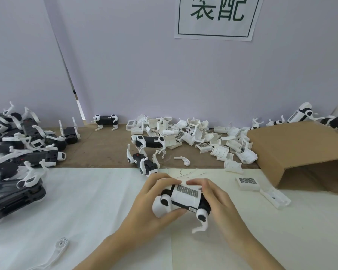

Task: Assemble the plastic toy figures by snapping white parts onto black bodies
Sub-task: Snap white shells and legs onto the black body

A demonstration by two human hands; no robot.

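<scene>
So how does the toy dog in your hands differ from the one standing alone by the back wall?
The held dog carries a white grilled cover on its back; the back-wall dog shows a bare black body. The held dog is gripped off the table and tilted by the left hand and right hand; the back-wall dog stands on its own legs, untouched. Both have black bodies and white legs.

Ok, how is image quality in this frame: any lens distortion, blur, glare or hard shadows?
Head view: wide-angle bending shows at the edges, stretching the pile of figures on the left; lighting is soft and even, with no glare or hard shadows; the toy figure gripped by the left hand and right hand looks slightly soft.
</scene>
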